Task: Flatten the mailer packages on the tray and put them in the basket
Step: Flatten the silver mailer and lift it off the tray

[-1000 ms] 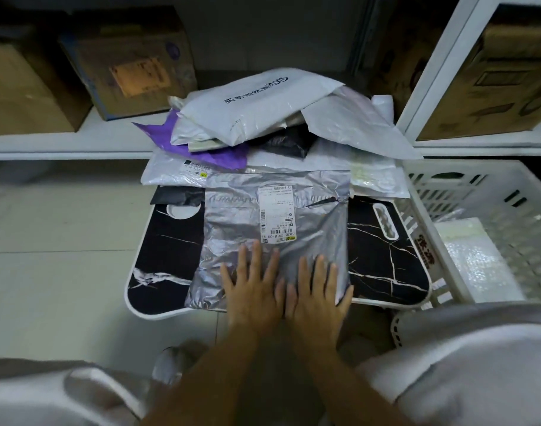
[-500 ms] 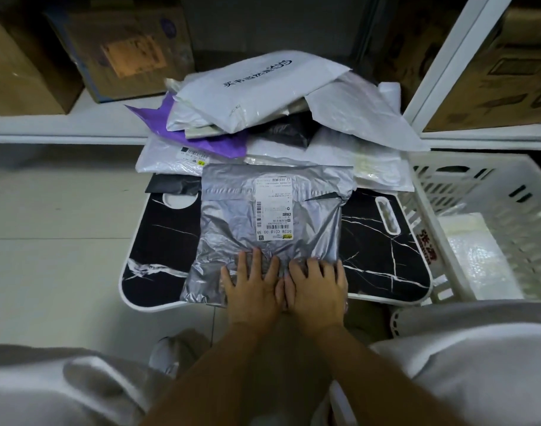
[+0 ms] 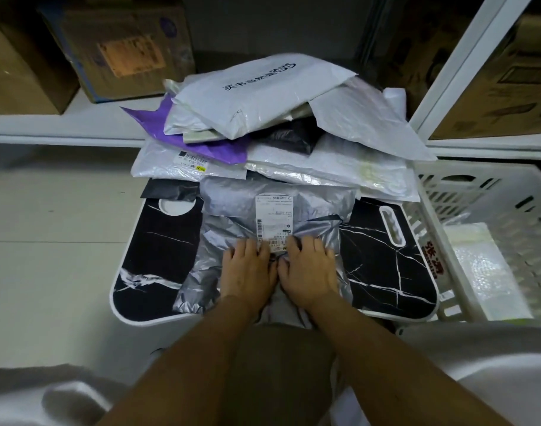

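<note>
On the middle of the black marbled tray [image 3: 158, 259] lies one silver mailer [image 3: 232, 210], crinkled and glossy, with a single white shipping label [image 3: 273, 222] running down its centre. Two hands press on its near half, side by side with thumbs almost touching: the left hand [image 3: 247, 272] and the right hand [image 3: 309, 269], both palm down with fingers curled into the film, bunching it just below the label. Neither grip closes around the mailer; the fingers are bent and bearing down rather than pinching it up. The mailer's near edge hangs slightly over the tray's white rim toward the person.

Behind it, a heap of further mailers [image 3: 340, 167] covers the far end of the tray and overlaps the silver one's far edge. At least six can be told apart: a large white one with dark printed characters on top, other white and translucent ones, a purple one [image 3: 158, 124], and a black one; how many lie beneath cannot be told.

Right of the tray, touching its edge, stands one white slatted basket [image 3: 478, 186] holding one bubble mailer [image 3: 478, 272] lying flat. Two cardboard boxes [image 3: 121, 44] sit on the white shelf beyond the heap at left, another at right. Pale floor tiles show to the left.
</note>
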A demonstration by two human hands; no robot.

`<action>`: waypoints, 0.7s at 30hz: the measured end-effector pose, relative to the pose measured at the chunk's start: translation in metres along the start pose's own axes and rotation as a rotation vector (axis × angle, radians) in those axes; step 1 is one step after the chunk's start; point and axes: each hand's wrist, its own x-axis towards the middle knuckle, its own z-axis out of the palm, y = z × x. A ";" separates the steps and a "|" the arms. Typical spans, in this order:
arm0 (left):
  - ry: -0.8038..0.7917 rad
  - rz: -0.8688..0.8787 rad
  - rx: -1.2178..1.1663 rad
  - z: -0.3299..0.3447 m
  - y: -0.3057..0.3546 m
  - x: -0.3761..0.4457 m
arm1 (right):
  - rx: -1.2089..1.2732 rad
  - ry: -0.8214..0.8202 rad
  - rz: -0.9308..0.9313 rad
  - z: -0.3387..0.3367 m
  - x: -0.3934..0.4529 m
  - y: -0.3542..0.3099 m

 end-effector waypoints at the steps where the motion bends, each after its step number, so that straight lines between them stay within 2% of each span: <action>1: 0.019 0.008 0.024 0.000 -0.001 0.000 | -0.022 0.008 0.001 -0.001 0.002 0.000; 4: -0.002 0.085 0.025 0.003 -0.007 0.007 | 0.020 0.046 -0.021 0.001 0.008 0.000; 6: -0.135 0.080 0.007 0.005 -0.009 0.012 | 0.080 -0.007 -0.059 0.004 0.011 0.004; 8: -0.185 0.041 -0.009 0.006 -0.009 0.016 | 0.129 -0.087 -0.044 0.004 0.017 0.007; 14: -0.077 -0.013 -0.051 0.008 -0.012 0.021 | 0.194 -0.042 0.012 0.004 0.024 0.008; 21: 0.071 -0.033 0.000 0.004 -0.020 0.043 | -0.039 0.041 0.027 0.005 0.040 0.011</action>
